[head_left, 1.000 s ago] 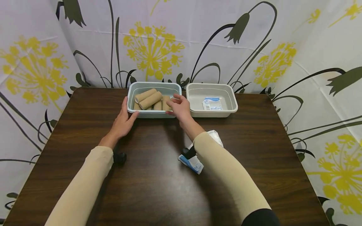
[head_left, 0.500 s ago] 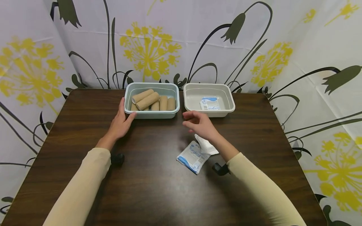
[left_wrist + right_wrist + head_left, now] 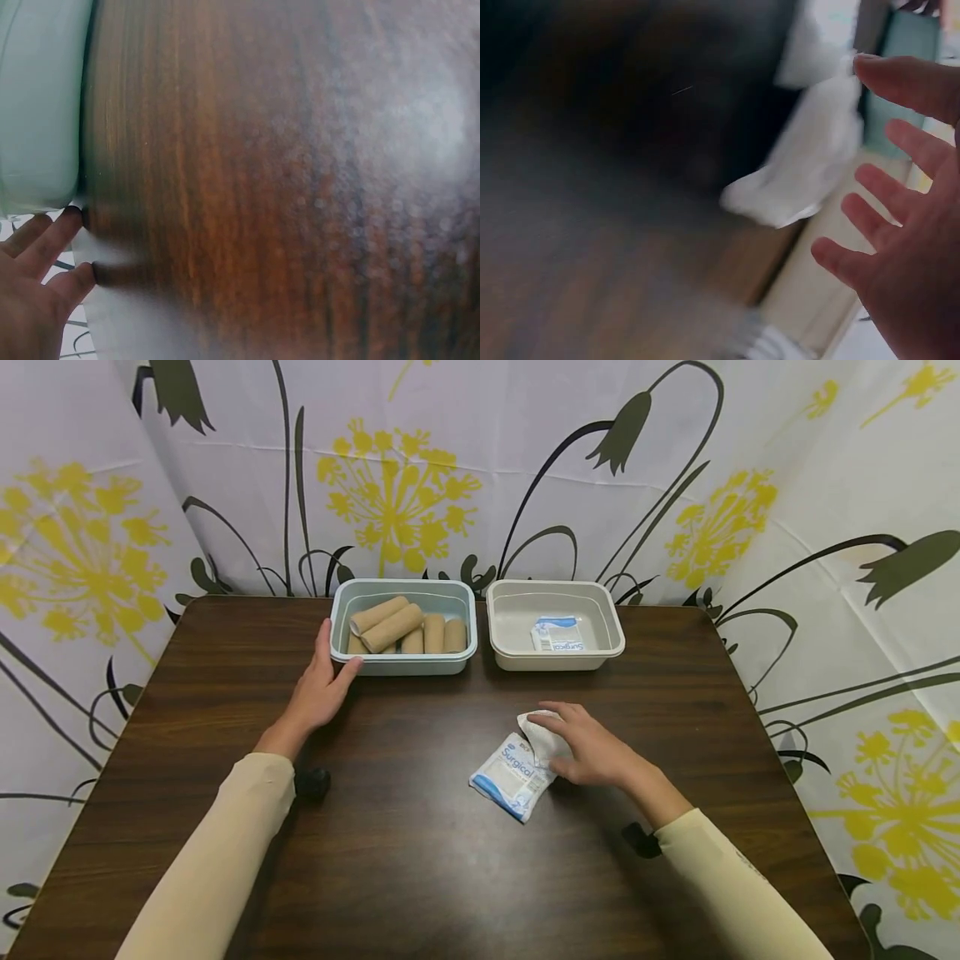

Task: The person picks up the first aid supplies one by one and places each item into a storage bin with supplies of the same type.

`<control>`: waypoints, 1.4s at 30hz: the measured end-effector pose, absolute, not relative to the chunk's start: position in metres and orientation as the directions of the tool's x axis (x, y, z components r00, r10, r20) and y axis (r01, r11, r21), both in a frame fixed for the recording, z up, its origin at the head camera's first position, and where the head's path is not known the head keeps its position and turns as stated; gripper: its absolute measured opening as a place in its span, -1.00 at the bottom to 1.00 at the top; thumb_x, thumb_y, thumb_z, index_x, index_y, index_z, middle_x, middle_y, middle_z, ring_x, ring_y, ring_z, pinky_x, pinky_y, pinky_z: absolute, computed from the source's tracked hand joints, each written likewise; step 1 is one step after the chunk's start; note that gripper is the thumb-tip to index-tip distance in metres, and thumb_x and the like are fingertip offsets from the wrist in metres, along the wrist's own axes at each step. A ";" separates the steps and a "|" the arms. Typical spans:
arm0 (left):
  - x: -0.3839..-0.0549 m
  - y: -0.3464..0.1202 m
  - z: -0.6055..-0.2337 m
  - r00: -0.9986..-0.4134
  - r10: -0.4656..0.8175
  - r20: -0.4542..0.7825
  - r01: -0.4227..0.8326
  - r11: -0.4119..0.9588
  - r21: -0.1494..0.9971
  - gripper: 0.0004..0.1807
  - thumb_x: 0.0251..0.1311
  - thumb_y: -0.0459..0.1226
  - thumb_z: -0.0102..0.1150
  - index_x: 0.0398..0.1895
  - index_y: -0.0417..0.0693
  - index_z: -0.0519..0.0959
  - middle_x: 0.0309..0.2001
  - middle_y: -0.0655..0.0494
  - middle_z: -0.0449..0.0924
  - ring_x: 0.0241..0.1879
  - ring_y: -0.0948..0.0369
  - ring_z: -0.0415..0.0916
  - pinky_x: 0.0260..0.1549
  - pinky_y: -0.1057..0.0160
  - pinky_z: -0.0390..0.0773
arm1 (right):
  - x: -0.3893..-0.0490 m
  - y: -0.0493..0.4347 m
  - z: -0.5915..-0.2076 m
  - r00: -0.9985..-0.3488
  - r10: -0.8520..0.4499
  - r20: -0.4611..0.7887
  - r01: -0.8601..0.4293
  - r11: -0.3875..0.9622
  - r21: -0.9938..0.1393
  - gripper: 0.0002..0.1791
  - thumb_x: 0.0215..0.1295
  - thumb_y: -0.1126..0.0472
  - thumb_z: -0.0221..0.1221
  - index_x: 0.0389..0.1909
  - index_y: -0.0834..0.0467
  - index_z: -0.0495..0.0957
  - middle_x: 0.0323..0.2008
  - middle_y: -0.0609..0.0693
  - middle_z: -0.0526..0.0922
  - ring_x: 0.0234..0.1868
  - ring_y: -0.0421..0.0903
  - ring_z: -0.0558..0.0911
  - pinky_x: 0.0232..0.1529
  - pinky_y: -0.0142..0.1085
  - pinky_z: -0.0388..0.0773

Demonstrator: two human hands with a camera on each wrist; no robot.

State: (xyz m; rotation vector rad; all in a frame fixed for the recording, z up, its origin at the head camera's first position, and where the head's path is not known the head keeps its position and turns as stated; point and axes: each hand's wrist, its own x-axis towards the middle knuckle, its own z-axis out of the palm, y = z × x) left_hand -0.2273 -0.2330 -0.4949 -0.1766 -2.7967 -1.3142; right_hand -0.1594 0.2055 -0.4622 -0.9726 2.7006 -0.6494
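Note:
My left hand (image 3: 312, 692) rests against the left end of the blue-grey plastic bin (image 3: 405, 667), its thumb near the front rim. In the left wrist view, those fingers (image 3: 52, 241) lie straight beside the bin's corner. Several cardboard tubes (image 3: 393, 628) are piled in that bin. My right hand (image 3: 592, 747), fingers spread, hovers over the right side of a plain white packet (image 3: 542, 739) and partly hides it. Whether it touches cannot be told. Beside the white packet, partly overlapped by it, lies a white-and-blue packet marked "Surgical" (image 3: 512, 778).
To the right of the blue-grey bin stands a beige bin (image 3: 557, 662) with another "Surgical" packet (image 3: 557, 633) inside. Both bins sit at the back edge of the brown wooden table (image 3: 390, 827), before a flower-print curtain (image 3: 450, 460).
My right hand has left the cardboard tubes in the blue-grey bin and moved right and toward me, over the white packet. The left hand stays at the bin's end.

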 end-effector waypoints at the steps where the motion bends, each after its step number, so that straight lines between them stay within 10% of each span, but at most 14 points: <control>1: -0.227 -0.233 -0.495 -0.992 0.084 0.091 0.124 0.633 0.764 -0.10 0.44 0.11 -0.12 0.57 0.26 -0.44 0.56 -0.11 -0.27 0.46 -0.23 -0.11 0.27 -0.35 -0.03 | -0.159 0.210 -0.465 -0.764 -0.644 -0.037 -0.560 0.691 -0.457 -0.18 0.02 0.30 0.36 0.40 0.13 0.35 0.41 0.22 0.22 0.39 0.17 0.19 0.27 0.11 0.24; 42: -0.224 -0.232 -0.490 -0.994 0.085 0.069 0.107 0.637 0.764 -0.10 0.44 0.12 -0.14 0.57 0.25 -0.46 0.56 -0.14 -0.27 0.45 -0.26 -0.11 0.26 -0.37 -0.04 | -0.166 0.231 -0.455 -0.800 -0.567 0.195 -0.576 0.634 -0.516 -0.28 0.07 0.39 0.38 0.32 0.15 0.43 0.37 0.23 0.26 0.33 0.21 0.22 0.18 0.11 0.27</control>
